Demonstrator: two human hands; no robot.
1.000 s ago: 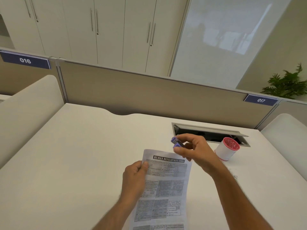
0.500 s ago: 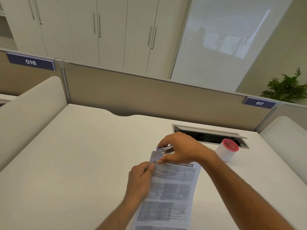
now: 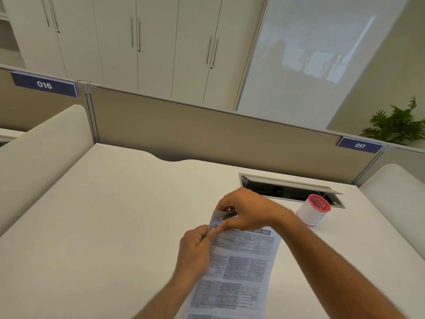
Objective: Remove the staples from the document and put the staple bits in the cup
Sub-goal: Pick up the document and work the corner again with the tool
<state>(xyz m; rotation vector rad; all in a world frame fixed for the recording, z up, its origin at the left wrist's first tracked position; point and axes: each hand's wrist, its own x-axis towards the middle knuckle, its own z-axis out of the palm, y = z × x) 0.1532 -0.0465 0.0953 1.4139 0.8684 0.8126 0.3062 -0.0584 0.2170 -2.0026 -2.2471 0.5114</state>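
Observation:
A printed document (image 3: 239,268) lies on the white desk (image 3: 115,226), its top left corner lifted off the surface. My left hand (image 3: 197,247) pinches the document's left edge just below that corner. My right hand (image 3: 246,211) grips a small purple staple remover (image 3: 224,216), mostly hidden under the fingers, with its jaws against the raised corner. The staple itself is too small to see. A white cup with a red patterned inside (image 3: 314,209) stands upright to the right of my right hand, apart from it.
An open cable hatch (image 3: 287,188) is set into the desk behind the cup. A beige partition (image 3: 207,134) closes the far edge. Padded white dividers (image 3: 39,153) flank both sides. A plant (image 3: 397,125) stands beyond the far right.
My right hand has come down and left with the staple remover from above the page's top edge onto its top left corner. My left hand has slid up to that corner, which now curls upward.

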